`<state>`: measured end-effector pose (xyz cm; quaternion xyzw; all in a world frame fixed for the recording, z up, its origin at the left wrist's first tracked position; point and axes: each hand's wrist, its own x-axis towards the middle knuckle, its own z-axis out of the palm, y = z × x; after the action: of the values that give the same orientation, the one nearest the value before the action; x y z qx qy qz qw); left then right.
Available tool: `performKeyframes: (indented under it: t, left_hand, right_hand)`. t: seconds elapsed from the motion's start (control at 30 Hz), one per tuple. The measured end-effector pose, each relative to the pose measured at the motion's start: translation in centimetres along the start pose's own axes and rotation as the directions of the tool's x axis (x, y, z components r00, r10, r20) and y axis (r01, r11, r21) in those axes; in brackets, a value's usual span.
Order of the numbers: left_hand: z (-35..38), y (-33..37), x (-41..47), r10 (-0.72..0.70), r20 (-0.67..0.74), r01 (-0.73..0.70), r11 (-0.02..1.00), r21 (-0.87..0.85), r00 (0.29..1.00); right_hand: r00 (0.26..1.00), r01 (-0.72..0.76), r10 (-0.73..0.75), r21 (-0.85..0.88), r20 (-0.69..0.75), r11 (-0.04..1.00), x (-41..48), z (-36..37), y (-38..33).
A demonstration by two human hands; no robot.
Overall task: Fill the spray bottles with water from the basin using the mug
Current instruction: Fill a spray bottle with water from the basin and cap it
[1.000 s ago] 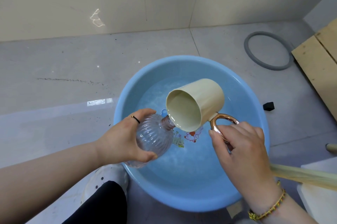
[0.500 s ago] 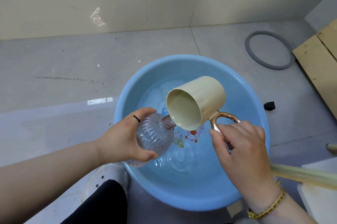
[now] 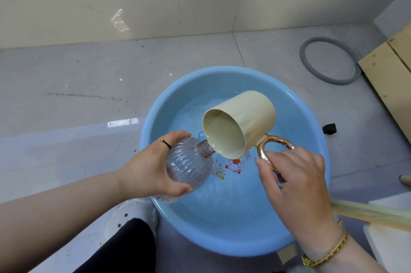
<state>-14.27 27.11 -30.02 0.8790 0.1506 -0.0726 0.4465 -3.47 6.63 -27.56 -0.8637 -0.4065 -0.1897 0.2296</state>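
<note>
A round blue basin (image 3: 311,112) holding shallow water sits on the grey tiled floor. My left hand (image 3: 144,168) grips a clear ribbed spray bottle (image 3: 189,166) without its cap, tilted over the basin's left side with its neck pointing right. My right hand (image 3: 295,186) holds the cream mug (image 3: 251,115) by its copper handle (image 3: 266,148). The mug is tipped toward me, its lower rim touching the bottle's open neck, with water lying along its lower inside wall.
A grey rubber ring (image 3: 329,61) lies on the floor at the back right, beside wooden boards (image 3: 391,77). A small black block (image 3: 329,128) sits right of the basin. A pale stick (image 3: 373,215) and a white object (image 3: 391,235) are at the lower right. My shoe (image 3: 131,215) is beside the basin.
The mug has tipped slightly further at the bottle's neck. The ripples on the basin water have settled. Both hands have stayed almost in place.
</note>
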Motion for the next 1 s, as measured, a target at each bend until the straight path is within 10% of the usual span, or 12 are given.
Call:
performKeyframes:
  t: [1.0]
  left_hand:
    - [-0.21,-0.04,-0.38,0.001,-0.006,-0.001,1.0,-0.008,1.0]
  right_hand:
    - [0.999,0.028,-0.029,-0.024,-0.033,0.999,-0.05,0.11,-0.12]
